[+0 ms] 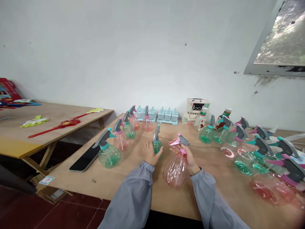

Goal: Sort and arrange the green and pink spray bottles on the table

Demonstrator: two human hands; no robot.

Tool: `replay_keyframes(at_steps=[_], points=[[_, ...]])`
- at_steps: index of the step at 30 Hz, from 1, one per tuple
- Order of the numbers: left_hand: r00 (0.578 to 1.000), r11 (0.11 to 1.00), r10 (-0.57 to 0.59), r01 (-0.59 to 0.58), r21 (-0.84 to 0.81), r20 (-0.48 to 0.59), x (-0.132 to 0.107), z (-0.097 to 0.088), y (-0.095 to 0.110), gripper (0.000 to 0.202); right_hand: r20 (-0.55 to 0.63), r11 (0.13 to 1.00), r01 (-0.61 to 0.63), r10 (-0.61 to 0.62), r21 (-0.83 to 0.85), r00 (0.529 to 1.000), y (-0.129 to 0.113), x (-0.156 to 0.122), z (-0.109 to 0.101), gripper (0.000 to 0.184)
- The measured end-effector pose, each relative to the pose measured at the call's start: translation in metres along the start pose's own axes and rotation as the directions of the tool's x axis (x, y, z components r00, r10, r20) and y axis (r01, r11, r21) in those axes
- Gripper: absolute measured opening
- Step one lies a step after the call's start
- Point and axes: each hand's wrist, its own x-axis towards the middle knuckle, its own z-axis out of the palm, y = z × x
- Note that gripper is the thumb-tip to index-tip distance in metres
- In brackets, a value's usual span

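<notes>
My left hand [152,153] is wrapped round the lower part of a green spray bottle [157,144], thumb on its right side; the bottle stands on the table with its grey nozzle pointing up. My right hand [187,156] grips a clear pink spray bottle [174,171] by its neck, just under the pink and grey trigger head. This pink bottle is tilted slightly, and I cannot tell whether its base touches the table. Left of my hands, a green spray bottle [109,156] and a pink spray bottle [121,141] stand in a line with several others.
Many green and pink spray bottles [264,184] crowd the right side of the brown table [133,168]. A black phone [85,158] lies near the left edge. Ice-pop moulds [167,116], a paper bag [190,111] and a glass bottle [201,119] stand by the wall. Another table [78,133] holds toys.
</notes>
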Motion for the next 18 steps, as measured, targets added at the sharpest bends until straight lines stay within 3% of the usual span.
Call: replay_keyframes(at_steps=[5, 18], points=[[1.000, 0.999, 0.005, -0.005, 0.051, 0.016, 0.0010, -0.0025, 0.0023, 0.052, -0.091, 0.993, 0.055, -0.065, -0.108, 0.994, -0.0017, -0.0043, 0.0020, 0.023], [0.998, 0.998, -0.030, 0.027, 0.051, 0.063, 0.0016, -0.0073, 0.0056, 0.056, -0.186, 0.991, 0.054, -0.076, -0.121, 0.980, -0.0037, -0.0021, -0.0004, 0.023]])
